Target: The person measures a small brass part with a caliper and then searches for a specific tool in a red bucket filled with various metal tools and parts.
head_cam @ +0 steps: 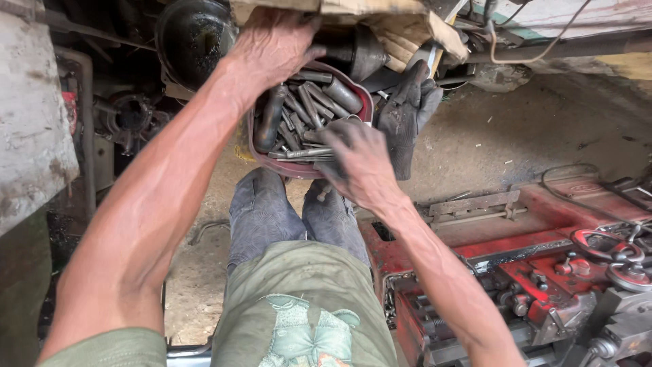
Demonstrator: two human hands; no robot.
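Currently the left hand point(272, 47) grips the far rim of the round dark-red metal bowl point(365, 102) of grey steel bolts point(305, 112) above the knees, while the right hand point(356, 160), fingers curled, pinches one long bolt point(309, 153); steadying the rim should prevent spills.

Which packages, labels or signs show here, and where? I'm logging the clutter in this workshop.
Torn cardboard box: top centre, above the red tub of metal parts, tan and ragged, with the left hand at its edge.
Raised oval badge: right, cast into the red machine bed, red on red.
No screens.
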